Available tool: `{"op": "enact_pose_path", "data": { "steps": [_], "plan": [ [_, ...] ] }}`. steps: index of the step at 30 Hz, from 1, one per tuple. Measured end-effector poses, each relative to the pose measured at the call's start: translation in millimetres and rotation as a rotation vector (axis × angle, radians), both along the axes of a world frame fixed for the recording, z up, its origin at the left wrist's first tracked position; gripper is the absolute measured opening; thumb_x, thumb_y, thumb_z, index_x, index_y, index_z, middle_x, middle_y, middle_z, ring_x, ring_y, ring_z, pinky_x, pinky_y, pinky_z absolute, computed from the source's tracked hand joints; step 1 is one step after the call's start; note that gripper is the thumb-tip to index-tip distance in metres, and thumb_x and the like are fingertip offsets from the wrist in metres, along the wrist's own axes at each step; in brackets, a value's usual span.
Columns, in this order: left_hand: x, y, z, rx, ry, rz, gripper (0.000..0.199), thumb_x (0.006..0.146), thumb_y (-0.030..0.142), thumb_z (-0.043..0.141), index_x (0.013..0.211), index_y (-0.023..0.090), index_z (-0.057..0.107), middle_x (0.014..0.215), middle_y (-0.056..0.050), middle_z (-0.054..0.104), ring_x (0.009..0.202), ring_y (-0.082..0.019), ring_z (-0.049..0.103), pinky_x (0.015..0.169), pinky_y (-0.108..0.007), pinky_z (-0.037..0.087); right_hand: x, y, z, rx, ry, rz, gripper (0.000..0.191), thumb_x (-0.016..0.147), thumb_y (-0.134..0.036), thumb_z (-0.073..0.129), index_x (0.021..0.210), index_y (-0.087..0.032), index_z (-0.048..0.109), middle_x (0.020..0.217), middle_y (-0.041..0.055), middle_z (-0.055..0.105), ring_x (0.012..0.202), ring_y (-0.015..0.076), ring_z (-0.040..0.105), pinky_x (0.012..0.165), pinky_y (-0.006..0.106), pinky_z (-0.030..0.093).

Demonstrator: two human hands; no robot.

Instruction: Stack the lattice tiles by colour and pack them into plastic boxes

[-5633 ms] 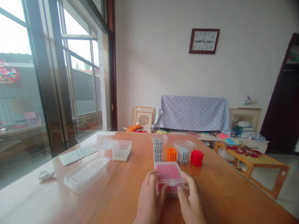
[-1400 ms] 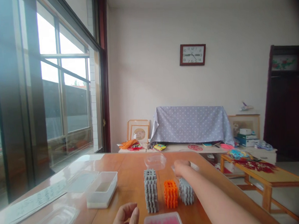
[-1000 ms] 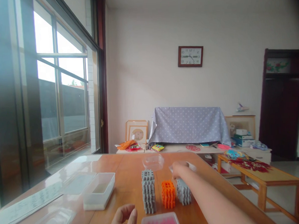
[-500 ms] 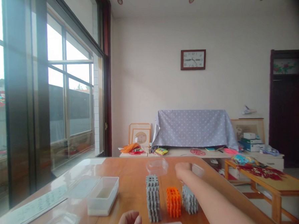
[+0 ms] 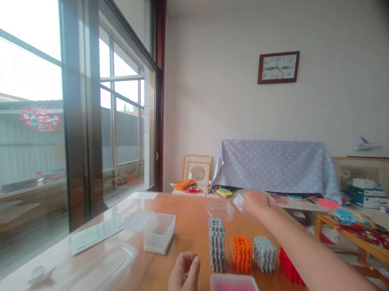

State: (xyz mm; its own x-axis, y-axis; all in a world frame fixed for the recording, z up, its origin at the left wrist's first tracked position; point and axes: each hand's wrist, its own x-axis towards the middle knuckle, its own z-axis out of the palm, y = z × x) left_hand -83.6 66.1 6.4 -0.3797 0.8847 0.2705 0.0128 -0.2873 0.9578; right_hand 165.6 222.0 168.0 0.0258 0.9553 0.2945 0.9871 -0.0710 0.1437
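Landmark: tall stack (image 5: 217, 245), upright on the table (image 5: 186, 233).
Right of stack: short stack (image 5: 242, 259), then third stack (image 5: 265, 260), then fourth stack (image 5: 288, 267), in one row.
Before stack: lidded box (image 5: 234, 287) at the near edge; left hand (image 5: 184, 278) just left of the box.
Behind stack: round lid (image 5: 220, 208); right hand (image 5: 254, 202) raised beyond it, holding a clear piece (image 5: 240, 200).
Left of stack: open tub (image 5: 159, 233); farther left a sheet (image 5: 96, 233); nearer, a long tray (image 5: 97, 274).
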Motion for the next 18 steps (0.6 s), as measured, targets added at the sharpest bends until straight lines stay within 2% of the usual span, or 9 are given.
{"op": "enact_pose_path", "data": {
  "steps": [5, 8, 13, 18],
  "plan": [
    [-6.6, 0.9, -3.2, -0.053, -0.078, -0.030, 0.052, 0.077, 0.070, 0.066, 0.085, 0.019, 0.062, 0.075, 0.001, 0.057, 0.071, -0.017, 0.053, 0.067, -0.027, 0.045, -40.3, -33.6, 38.7, 0.118, -0.008, 0.124, 0.031, 0.093, -0.025, 0.052, 0.113, -0.013, 0.072, 0.113, 0.0208, 0.073, 0.112, 0.0328, 0.065, 0.086, 0.037, 0.047],
    [-11.7, -3.0, 2.1, -0.090, -0.132, -0.047, 0.046, 0.079, 0.064, 0.066, 0.086, 0.019, 0.059, 0.078, 0.001, 0.057, 0.074, -0.017, 0.054, 0.066, -0.027, 0.043, -77.5, -57.1, 51.7, 0.179, -0.021, 0.221, 0.030, 0.093, -0.027, 0.052, 0.112, -0.013, 0.070, 0.113, 0.0197, 0.072, 0.115, 0.0309, 0.062, 0.088, 0.035, 0.045],
    [-23.4, -10.1, 13.3, -0.146, -0.247, -0.018, 0.040, 0.081, 0.057, 0.067, 0.091, 0.018, 0.062, 0.088, -0.004, 0.065, 0.088, -0.021, 0.062, 0.071, -0.029, 0.043, -149.8, -105.1, 55.9, 0.226, -0.039, 0.433, 0.024, 0.092, -0.026, 0.054, 0.110, -0.016, 0.067, 0.112, 0.0160, 0.071, 0.112, 0.0283, 0.060, 0.090, 0.033, 0.043],
    [-34.9, -17.1, 21.4, -0.234, -0.351, 0.024, 0.035, 0.092, 0.049, 0.063, 0.101, 0.015, 0.065, 0.102, -0.008, 0.070, 0.095, -0.023, 0.067, 0.077, -0.034, 0.052, -218.9, -161.1, 45.8, 0.318, -0.049, 0.824, 0.016, 0.085, -0.023, 0.059, 0.098, -0.016, 0.065, 0.096, 0.0142, 0.069, 0.094, 0.0284, 0.060, 0.080, 0.038, 0.045]
  ]
}}
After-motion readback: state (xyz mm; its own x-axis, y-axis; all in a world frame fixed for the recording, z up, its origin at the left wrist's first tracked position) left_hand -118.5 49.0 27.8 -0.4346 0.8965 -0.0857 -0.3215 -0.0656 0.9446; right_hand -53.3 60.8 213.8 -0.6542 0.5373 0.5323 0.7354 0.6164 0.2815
